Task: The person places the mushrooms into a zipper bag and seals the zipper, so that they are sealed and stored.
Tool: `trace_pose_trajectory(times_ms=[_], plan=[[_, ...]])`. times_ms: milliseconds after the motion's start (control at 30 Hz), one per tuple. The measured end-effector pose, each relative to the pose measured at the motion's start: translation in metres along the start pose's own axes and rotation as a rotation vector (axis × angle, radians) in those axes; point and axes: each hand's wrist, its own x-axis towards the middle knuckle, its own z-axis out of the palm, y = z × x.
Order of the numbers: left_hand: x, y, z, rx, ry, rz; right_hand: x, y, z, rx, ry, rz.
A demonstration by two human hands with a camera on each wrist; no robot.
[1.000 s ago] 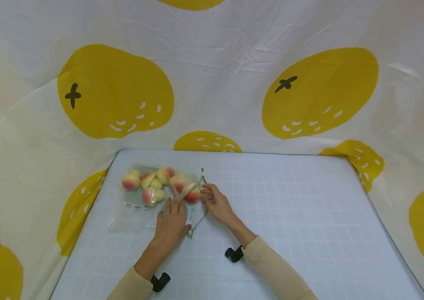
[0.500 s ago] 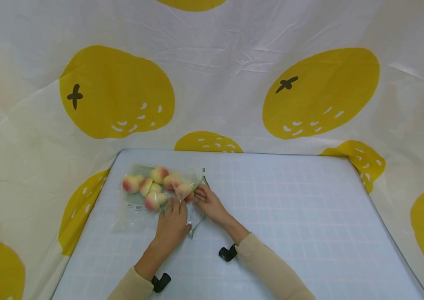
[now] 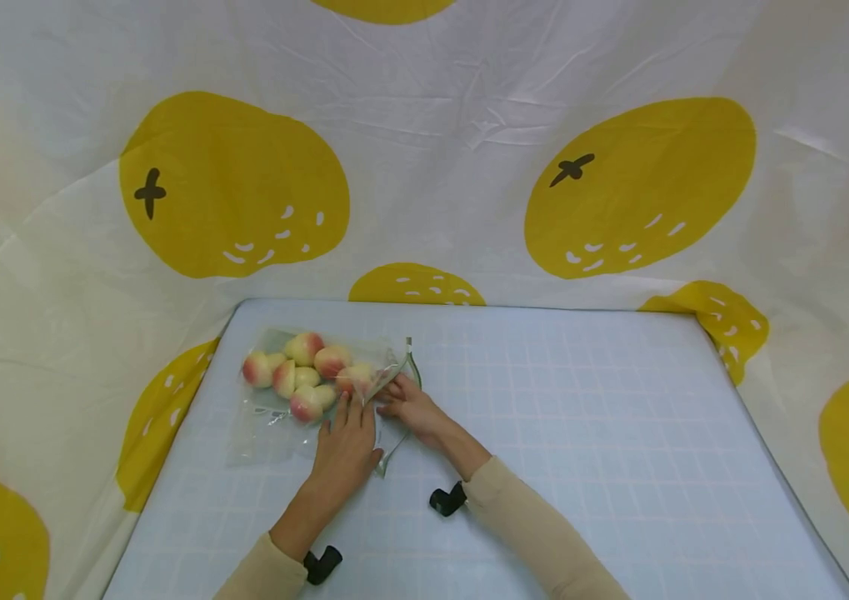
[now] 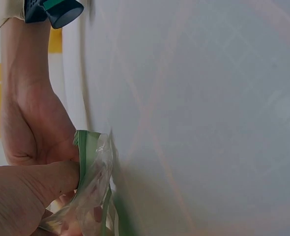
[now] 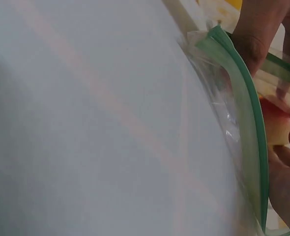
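A clear zip bag [image 3: 267,429] with a green-edged mouth lies on the table's left side. Inside it sit several yellow peaches [image 3: 304,350] with red blush. My left hand [image 3: 345,446] rests on the bag near its mouth, fingers extended; its thumb [image 4: 56,182] touches the green-edged rim [image 4: 88,155]. My right hand [image 3: 420,414] reaches into the mouth from the right. Its fingertips are at the rightmost peach [image 3: 355,379], partly behind the film. In the right wrist view, a peach [image 5: 277,123] shows between the hands beyond the green zip strip [image 5: 255,113].
The table [image 3: 604,433] has a pale checked cover. Behind it hangs a white cloth [image 3: 431,167] printed with large yellow fruit. Both wrists carry small black cameras, the right camera [image 3: 448,498] close above the table.
My right hand has moved left, further into the bag's mouth. The rightmost peach has slid left with it, and the others have shifted deeper. My left hand has stayed in place.
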Motion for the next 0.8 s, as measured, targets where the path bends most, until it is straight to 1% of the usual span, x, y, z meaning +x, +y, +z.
trace_pose_trajectory(times_ms=[100,200,367,500,633,800], plan=[[0.0,0.0,0.0,0.002,0.015,0.001,0.003,0.001,0.003,0.007,-0.005,0.015],[0.0,0.001,0.0,0.009,0.026,0.001,0.005,0.001,0.004,0.006,0.008,0.033],[0.0,0.003,0.0,-0.007,0.0,-0.007,0.007,0.001,0.004,0.024,0.025,0.052],[0.0,0.003,0.0,-0.013,-0.019,-0.015,0.004,0.001,0.0,0.057,0.01,0.033],[-0.001,0.001,0.001,0.001,-0.041,-0.025,-0.003,-0.002,-0.005,0.054,0.003,0.007],[-0.001,0.0,0.001,-0.009,-0.067,-0.041,-0.013,-0.01,-0.014,0.04,0.04,-0.018]])
